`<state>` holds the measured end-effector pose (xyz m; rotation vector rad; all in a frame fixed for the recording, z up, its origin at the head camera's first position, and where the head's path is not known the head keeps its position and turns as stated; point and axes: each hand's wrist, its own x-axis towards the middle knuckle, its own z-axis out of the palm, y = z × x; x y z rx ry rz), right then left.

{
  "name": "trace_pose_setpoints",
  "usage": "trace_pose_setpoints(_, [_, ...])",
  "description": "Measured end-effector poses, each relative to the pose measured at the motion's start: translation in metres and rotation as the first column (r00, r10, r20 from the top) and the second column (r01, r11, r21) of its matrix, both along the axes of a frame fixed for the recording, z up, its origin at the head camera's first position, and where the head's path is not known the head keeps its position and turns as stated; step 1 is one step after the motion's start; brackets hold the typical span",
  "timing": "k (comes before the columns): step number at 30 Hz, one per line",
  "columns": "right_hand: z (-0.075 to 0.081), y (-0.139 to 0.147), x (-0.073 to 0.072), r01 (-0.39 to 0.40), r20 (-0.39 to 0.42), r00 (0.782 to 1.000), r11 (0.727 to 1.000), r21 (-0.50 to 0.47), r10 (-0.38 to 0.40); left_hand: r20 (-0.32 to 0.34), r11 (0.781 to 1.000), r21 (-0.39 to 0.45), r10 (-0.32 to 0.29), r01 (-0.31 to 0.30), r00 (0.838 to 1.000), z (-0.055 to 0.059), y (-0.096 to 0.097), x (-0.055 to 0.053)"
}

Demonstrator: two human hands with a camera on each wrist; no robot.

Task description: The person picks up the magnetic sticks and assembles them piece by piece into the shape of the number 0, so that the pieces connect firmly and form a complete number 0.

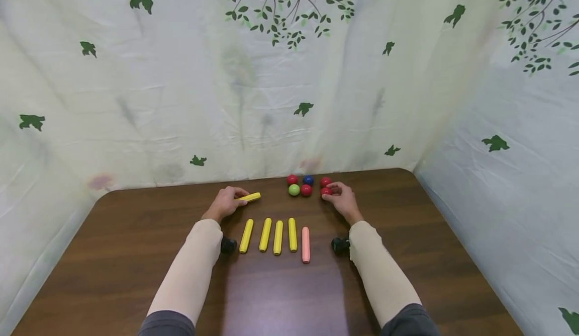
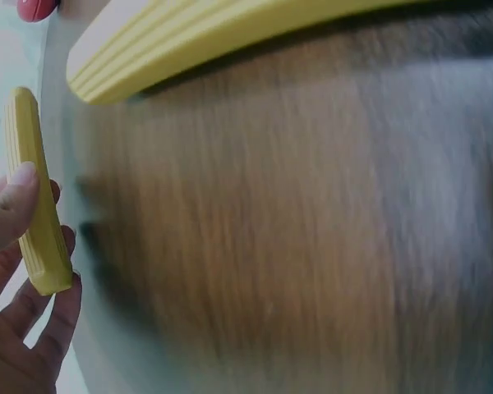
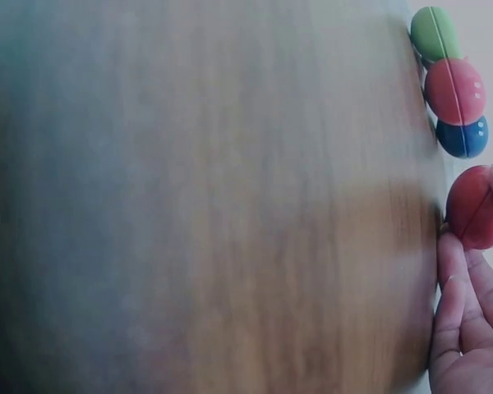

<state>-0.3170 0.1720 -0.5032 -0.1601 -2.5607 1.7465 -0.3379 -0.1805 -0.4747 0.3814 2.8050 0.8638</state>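
Note:
My left hand (image 1: 227, 204) holds a yellow ribbed stick (image 1: 252, 196), like a stick of modelling clay, at the far left of the table. In the left wrist view the thumb lies on one side of that stick (image 2: 43, 234) and the fingers are behind it. At the back, my right hand (image 1: 345, 202) pinches a red ball (image 1: 325, 191) between thumb and fingers. The right wrist view shows this ball (image 3: 474, 205) with a thin seam. Just behind it is another red ball (image 1: 325, 181).
Left of the right hand sit a green ball (image 1: 294, 190), a blue ball (image 1: 308, 180) and two red balls (image 1: 306, 190). Several yellow sticks (image 1: 266, 235) and one pink stick (image 1: 305, 245) lie in a row between the forearms. A printed curtain (image 1: 253, 124) hangs behind the table (image 1: 135, 240).

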Motion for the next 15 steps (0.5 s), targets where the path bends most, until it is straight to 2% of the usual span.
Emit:
trace_pose_setpoints(8, [-0.0006, -0.0012, 0.0002, 0.013, 0.007, 1.0, 1.0, -0.008, -0.013, 0.028, 0.998, 0.065, 0.002, -0.004, 1.0, -0.0077, -0.0044, 0.0001])
trace_pose_setpoints(15, [0.0021, 0.003, 0.0011, 0.025, 0.021, 0.999, 1.0, 0.0, -0.025, 0.057, 0.996, 0.085, 0.008, -0.013, 0.998, -0.0081, -0.0063, -0.0012])
